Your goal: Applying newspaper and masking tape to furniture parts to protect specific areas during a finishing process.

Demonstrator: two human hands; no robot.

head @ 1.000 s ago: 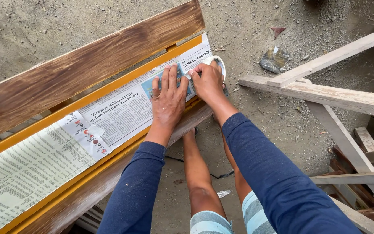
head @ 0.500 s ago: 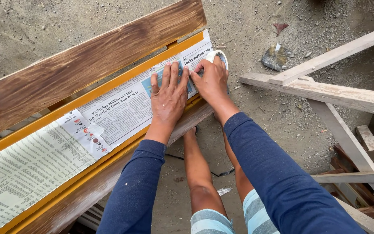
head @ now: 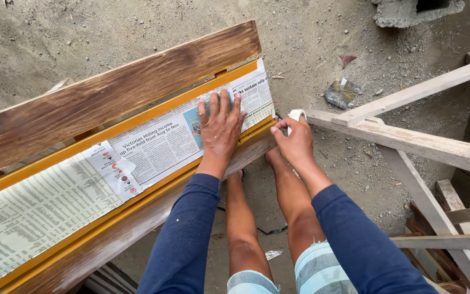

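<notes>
The newspaper strip (head: 153, 147) lies along the yellow band of the wooden bench (head: 110, 103), between its two brown planks. To do this well, keep the sheet pressed flat and square to the yellow edges. The left hand (head: 221, 128) lies on it, fingers (head: 218, 106) spread wide. The right hand (head: 297, 142), at the bench's end, pinches what looks like a tape roll (head: 296, 115).

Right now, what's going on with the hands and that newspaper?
A person presses the left hand flat on newspaper laid along a yellow panel between two stained wooden boards. The right hand grips a roll of white tape at the paper's right end, by the lower board's edge. Bare feet stand on sandy ground below.
</notes>
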